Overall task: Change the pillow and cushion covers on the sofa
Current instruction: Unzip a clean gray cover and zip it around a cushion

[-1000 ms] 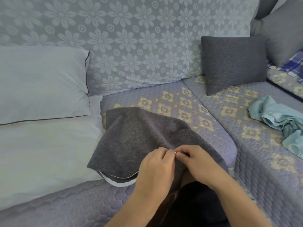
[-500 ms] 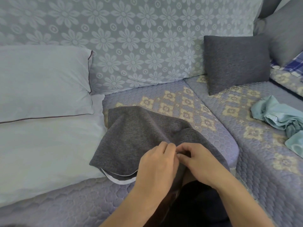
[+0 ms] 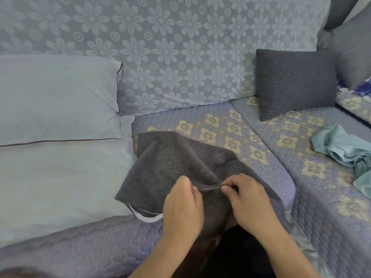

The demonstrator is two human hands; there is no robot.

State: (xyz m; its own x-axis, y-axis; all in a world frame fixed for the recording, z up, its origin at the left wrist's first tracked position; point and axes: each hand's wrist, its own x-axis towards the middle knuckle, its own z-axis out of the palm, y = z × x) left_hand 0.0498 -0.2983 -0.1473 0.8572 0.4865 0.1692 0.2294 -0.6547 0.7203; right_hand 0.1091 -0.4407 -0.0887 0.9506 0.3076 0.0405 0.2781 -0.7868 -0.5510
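We hold one dark grey cover [image 3: 172,167] with our two hands, low in the middle of the view, and it lies on the quilted sofa seat [image 3: 230,127] with its far corner pointing to about 11 o'clock. Our left hand [image 3: 183,205] pinches the near edge of the cover between thumb and curled fingers, and our right hand [image 3: 249,199] pinches the same edge just beside it at 3 o'clock, so a short piece of the edge is stretched straight between them; what is at this edge, a zip or only a seam, we cannot tell. At the lower left corner of the cover a white lining or inner cushion [image 3: 146,214] shows in the opening. At 9 o'clock from the cover we count two white pillows: one pillow with dark piping [image 3: 56,97] leans against the flowered backrest [image 3: 180,47], and a second, plain pillow [image 3: 60,181] lies flat under it, touching the cover's left side. At 2 o'clock, well apart from our hands, one dark grey cushion [image 3: 297,83] stands upright, and one more grey cushion [image 3: 353,55] is partly seen behind it at the right edge. At 3 o'clock one pile of crumpled light teal cloth [image 3: 345,149] lies on the other seat.
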